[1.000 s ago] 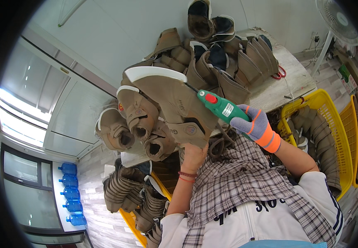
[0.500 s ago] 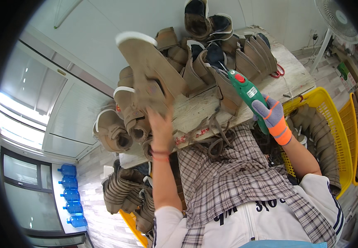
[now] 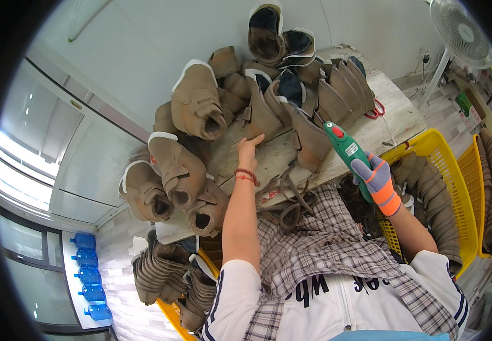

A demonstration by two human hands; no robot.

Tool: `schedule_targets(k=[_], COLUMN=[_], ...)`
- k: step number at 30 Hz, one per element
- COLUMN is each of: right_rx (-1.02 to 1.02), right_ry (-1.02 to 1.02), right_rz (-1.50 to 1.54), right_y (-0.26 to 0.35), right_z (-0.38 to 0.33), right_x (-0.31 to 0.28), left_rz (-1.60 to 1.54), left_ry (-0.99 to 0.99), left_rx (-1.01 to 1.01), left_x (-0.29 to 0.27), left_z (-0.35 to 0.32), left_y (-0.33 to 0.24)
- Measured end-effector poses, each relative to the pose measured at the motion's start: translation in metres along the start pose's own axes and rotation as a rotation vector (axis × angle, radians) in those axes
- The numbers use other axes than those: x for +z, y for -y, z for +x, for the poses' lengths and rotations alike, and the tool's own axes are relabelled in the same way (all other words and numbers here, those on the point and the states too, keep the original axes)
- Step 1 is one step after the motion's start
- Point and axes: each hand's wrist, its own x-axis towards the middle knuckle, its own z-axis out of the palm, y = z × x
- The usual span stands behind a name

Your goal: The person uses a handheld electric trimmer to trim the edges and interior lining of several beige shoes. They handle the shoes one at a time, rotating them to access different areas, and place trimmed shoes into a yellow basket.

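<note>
At the table's middle, my bare left hand point(image 3: 248, 150) is closed at the lower edge of a brown shoe upper point(image 3: 262, 116); its fingers are partly hidden. In a grey and orange glove, my right hand point(image 3: 376, 177) grips a green handheld power tool point(image 3: 345, 146) with a red button and a thin metal tip. That tip points toward another brown upper point(image 3: 310, 139), close to its edge; contact cannot be made out. To the left, a brown shoe upper with a white rim point(image 3: 197, 102) rests on the pile, above several similar ones point(image 3: 175, 170).
More uppers crowd the back of the worn wooden table point(image 3: 393, 108). Red-handled scissors point(image 3: 376, 109) lie at the right. Brown straps point(image 3: 297, 199) hang over the front edge. Yellow baskets point(image 3: 466, 199) of stacked uppers stand right, more stacks point(image 3: 166, 267) lower left. A fan point(image 3: 463, 34) stands back right.
My left hand has let go of the white-rimmed upper, which now rests on the left pile, and has moved right to another upper. My right hand still holds the green tool, slightly lower.
</note>
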Motion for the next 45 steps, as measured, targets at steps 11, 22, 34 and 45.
schedule_targets(k=[11,22,34,45], right_rx=[-0.268,-0.808,-1.033,-1.128], right_ry=[0.038,0.09,0.068,0.067], right_rz=[-0.408,-0.891,-0.97,-0.834], right_y=[-0.014,0.01,0.018,0.011], right_z=[-0.005,-0.012,-0.006,-0.007], right_x=[0.016,0.038,0.041,0.035], left_rz=[-0.503,-1.053,-1.174,-1.256], left_ry=[0.324,0.202,0.265,0.247], left_rx=[0.118,0.001,-0.042,-0.119], left_x=[-0.079,-0.165,-0.156,-0.137], left_z=[-0.1,-0.156,-0.189,-0.185], left_y=[-0.11,-0.146,-0.135,-0.122])
